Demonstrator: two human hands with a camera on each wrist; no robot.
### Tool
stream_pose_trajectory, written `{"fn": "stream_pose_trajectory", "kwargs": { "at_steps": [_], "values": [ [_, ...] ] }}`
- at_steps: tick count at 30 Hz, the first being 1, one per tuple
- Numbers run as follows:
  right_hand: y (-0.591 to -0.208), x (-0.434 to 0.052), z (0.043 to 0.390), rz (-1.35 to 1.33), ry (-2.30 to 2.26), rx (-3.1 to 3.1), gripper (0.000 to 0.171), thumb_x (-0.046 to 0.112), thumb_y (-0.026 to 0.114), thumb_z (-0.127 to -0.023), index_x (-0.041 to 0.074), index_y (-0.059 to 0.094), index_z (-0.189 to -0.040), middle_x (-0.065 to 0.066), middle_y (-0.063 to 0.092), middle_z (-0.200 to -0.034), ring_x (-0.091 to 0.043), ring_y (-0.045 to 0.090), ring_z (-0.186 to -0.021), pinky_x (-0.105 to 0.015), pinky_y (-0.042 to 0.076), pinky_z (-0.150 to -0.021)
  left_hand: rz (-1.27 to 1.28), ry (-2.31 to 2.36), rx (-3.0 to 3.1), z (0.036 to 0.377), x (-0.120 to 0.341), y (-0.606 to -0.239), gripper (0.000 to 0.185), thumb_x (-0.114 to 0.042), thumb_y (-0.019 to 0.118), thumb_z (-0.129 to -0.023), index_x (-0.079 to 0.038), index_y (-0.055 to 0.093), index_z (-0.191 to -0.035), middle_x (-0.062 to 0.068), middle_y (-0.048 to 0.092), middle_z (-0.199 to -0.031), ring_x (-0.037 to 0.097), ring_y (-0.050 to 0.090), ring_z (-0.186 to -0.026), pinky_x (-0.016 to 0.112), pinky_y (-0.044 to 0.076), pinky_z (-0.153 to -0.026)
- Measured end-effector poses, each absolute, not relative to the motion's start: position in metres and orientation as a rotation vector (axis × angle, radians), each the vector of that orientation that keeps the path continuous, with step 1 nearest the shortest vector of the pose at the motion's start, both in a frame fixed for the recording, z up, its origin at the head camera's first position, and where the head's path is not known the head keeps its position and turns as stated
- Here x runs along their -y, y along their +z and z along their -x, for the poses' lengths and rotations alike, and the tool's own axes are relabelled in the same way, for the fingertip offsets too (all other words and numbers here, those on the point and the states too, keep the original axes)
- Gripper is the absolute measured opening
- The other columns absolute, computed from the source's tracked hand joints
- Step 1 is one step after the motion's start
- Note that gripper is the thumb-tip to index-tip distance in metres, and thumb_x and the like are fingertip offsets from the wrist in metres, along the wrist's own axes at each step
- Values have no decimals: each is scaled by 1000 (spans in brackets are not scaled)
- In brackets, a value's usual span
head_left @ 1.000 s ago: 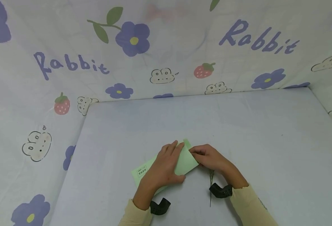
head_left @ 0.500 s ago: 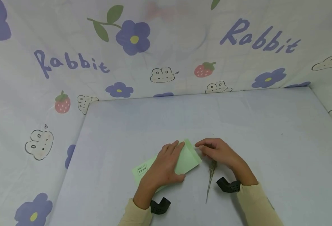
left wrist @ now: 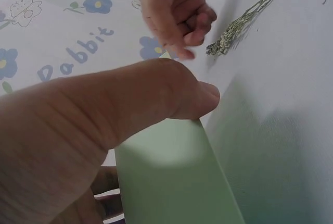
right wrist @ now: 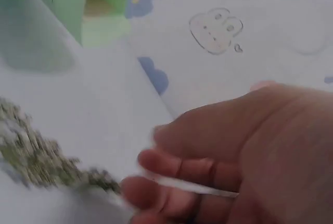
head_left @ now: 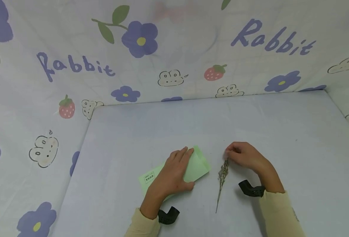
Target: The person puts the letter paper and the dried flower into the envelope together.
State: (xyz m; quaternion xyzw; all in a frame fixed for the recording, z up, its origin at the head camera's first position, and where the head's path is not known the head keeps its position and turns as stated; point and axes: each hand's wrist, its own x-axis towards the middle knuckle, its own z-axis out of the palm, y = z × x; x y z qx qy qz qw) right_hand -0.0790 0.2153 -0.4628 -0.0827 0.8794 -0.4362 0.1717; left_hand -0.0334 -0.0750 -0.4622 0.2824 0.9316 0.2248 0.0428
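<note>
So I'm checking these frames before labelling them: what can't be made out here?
- Print on the envelope's white label: too small in the head view, cut off by the edge in the right wrist view.
- Envelope's middle: covered by the left hand in the head view.
- Whether the right hand pinches the dried sprig or only touches its tip: fingers hide the contact in the head view; right wrist view is blurred.

Left hand [head_left: 174, 172] lies flat with fingers straight; right hand [head_left: 245, 156] hovers, fingers loosely curled
</note>
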Motion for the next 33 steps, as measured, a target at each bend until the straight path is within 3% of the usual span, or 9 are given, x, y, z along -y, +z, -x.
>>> {"fn": "stream_pose_trajectory", "kwargs": {
  "at_steps": [5, 12, 24, 33],
  "values": [
    [-458, -218, 75, 178, -1008, -2523, 28, 30, 63, -97, 7, 64, -82, -1, 55, -70, -19, 47, -65, -34, 38, -60, -863, 692, -2853, 34, 75, -463, 95, -26, 79, -76, -7, 30, -156, 19, 37, -155, 34, 37, -137, 48, 35, -109],
    [-462, -207, 71, 125, -890, -2532, 33, 39, 71, -89, 10, 63, -77, -2, 54, -76, -20, 47, -68, -34, 37, -59, -863, 681, -2861, 33, 75, -463, 95, -28, 80, -77, -7, 31, -156, 17, 36, -155, 34, 38, -137, 47, 35, -109],
    [-469, -195, 69, 134, -825, -2614, 27, 26, 71, -89, 10, 59, -72, -3, 59, -77, -19, 47, -63, -34, 38, -56, -889, 686, -2864, 34, 74, -465, 95, -27, 80, -77, -6, 30, -155, 18, 36, -155, 34, 38, -137, 47, 35, -109],
    [-471, -206, 76, 225, -1078, -2519, 21, 23, 66, -94, 9, 62, -78, -1, 56, -77, -20, 47, -68, -35, 38, -60, -882, 701, -2846, 34, 73, -467, 95, -27, 78, -77, -6, 30, -156, 19, 37, -155, 35, 37, -137, 48, 35, -109]
  ]
}}
